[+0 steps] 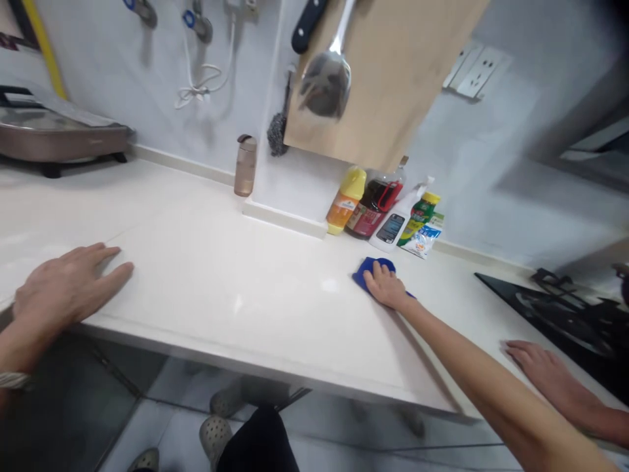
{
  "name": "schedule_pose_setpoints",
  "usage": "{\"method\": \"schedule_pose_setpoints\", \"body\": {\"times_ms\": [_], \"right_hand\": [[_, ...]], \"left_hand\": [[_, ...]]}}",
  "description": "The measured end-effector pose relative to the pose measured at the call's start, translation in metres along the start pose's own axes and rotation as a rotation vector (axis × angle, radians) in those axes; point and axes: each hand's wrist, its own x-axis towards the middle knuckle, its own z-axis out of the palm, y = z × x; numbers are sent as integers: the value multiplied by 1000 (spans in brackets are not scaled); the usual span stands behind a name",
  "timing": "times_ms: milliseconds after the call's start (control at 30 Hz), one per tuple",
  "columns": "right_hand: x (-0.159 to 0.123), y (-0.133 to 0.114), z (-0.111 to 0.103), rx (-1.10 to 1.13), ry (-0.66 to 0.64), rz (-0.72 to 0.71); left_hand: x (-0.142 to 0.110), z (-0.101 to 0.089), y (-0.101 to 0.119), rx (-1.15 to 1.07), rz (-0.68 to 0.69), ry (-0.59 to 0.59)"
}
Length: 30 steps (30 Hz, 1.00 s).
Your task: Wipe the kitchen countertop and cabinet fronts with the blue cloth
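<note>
My left hand (69, 282) lies on the white countertop (206, 262) at its front left edge, holding nothing. Its fingers are stretched and the thumb stands apart; a band circles the wrist. Toward the middle right, my right hand (386, 285) presses down on a blue cloth (366, 265), which is bunched under its fingers. Just behind the cloth, against the wall, stand a yellow-capped orange bottle (345, 203), a large dark bottle with a red label (366, 219), a white spray bottle (393, 226), a green bottle with a yellow cap (421, 213) and a white-and-blue packet (423, 241).
Another person's hand (545, 373) rests at the far right, beside the black gas stove (565, 321). A brown electric pan (63, 141) sits back left; a translucent tumbler (246, 167) stands by the wall corner. Above hang a wooden board (393, 78), metal turner (327, 85) and scrubber (278, 134).
</note>
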Motion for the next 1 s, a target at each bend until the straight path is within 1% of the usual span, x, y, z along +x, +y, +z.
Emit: {"method": "schedule_pose_setpoints", "body": {"times_ms": [67,133,267,367,467,533,600,633,700,733,800,867,900,933,1000], "right_hand": [[-15,-41,-7,8,-10,-65],[-28,-83,-14,30,-11,-128],[-55,-168,-26,111,9,-244],[-78,-225,-31,207,33,-346],[-99,-268,-32,315,22,-443],[-109,-286,-34,381,-31,-524],[-111,-290,-38,495,-127,-603],[-110,-287,-40,600,-176,-629],[-101,-270,-45,903,-242,-644],[-96,-258,-47,1070,-234,-627],[-86,-227,-48,1325,-116,-579],[-81,-193,-45,1413,52,-545],[-82,-178,-42,1416,107,-535],[-84,-164,-39,1406,128,-533],[-92,-143,-30,1351,99,-541]], "left_hand": [[-10,-10,12,-11,-30,-62],[-14,-13,16,-23,-4,-86],[-12,-3,9,-76,41,-45],[-13,1,7,-106,46,-21],[-19,-2,9,-129,62,1],[-24,-5,11,-145,76,24],[-29,-8,13,-157,87,48],[-31,-9,14,-161,86,65],[-34,-11,15,-168,78,102],[-36,-12,15,-173,80,121],[-40,-14,20,-194,117,152],[-47,-16,31,-228,193,159],[-50,-17,41,-249,238,155],[-53,-19,53,-271,284,147],[-59,-23,84,-307,379,126]]}}
